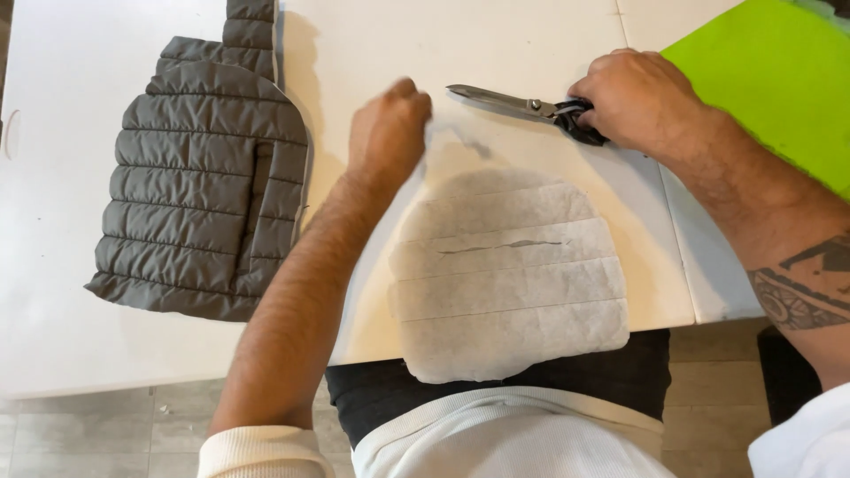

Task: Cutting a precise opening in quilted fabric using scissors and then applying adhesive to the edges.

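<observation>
Right hand (639, 99) is gripping the scissors (522, 106) near the table's (531, 44) far edge, left hand (388, 133) is pinching the white padded panel (509, 274), gray quilted piece (204, 186) lying off left.

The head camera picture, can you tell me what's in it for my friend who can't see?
A person's right hand holds big metal scissors on a white table, while the left hand pinches the top edge of a pale quilted fabric piece. A grey quilted piece lies to the left, and a bright green sheet sits at the far right.
</observation>
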